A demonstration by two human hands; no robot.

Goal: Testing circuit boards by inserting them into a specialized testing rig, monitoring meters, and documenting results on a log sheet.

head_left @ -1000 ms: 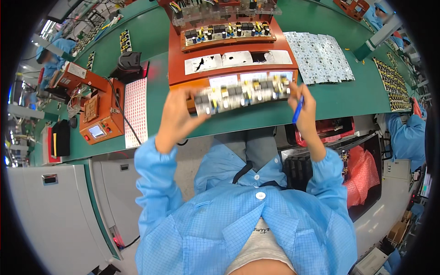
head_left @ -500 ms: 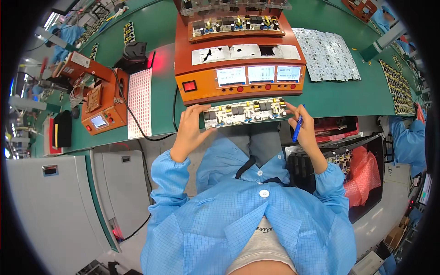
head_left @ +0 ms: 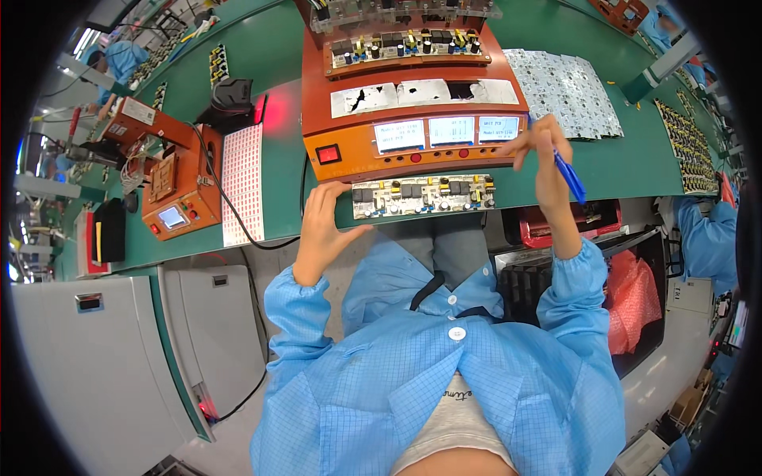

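A long circuit board (head_left: 425,196) with black, yellow and blue components lies along the near edge of the green bench. My left hand (head_left: 320,226) grips its left end, fingertips at the far corner and thumb by the near one. My right hand (head_left: 549,170) is off the board, raised at the right front corner of an orange test machine (head_left: 349,127). A blue pen (head_left: 570,178) is held in that hand, sticking out to the right. One finger stretches toward the buttons below the right screen; whether it touches is unclear. Another board (head_left: 409,47) sits on top of the machine.
A smaller orange device (head_left: 178,186) and a sheet of labels (head_left: 242,182) are at the left. Silvery panels (head_left: 563,91) lie right of the machine. A black cable (head_left: 270,244) crosses the bench edge. Pink wrap (head_left: 635,301) fills a bin at the lower right.
My right hand has left the board's right end and moved up toward the machine's front panel, with the pen still in it. The left hand stays at the board.
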